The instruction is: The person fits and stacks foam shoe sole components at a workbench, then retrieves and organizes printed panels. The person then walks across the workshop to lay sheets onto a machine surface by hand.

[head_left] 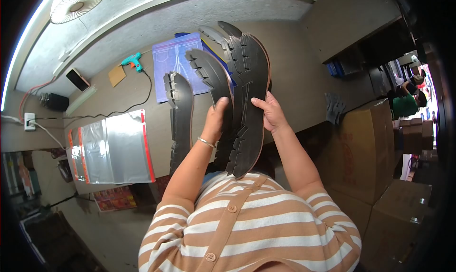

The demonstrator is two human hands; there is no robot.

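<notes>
Black shoe soles with chunky, notched edges fill the middle of the head view. My right hand (271, 113) grips the edge of the nearest shoe sole (251, 98), its thumb on the face and the other fingers mostly hidden behind. Around a second shoe sole (212, 70) just beside it closes my left hand (216, 119), thumb up. A third shoe sole (182, 105) stretches along the table edge to the left of my forearm. Behind the held pair, the tips of further soles (213, 34) show, partly covered.
A blue-printed bag (166, 65) lies on the table (126, 94) behind the soles. Clear plastic bags with red edges (126, 146), a teal glue gun (133, 61) with its cord, and a phone (78, 80) are to the left. Cardboard boxes (358, 148) stand at right; people (404, 105) are beyond.
</notes>
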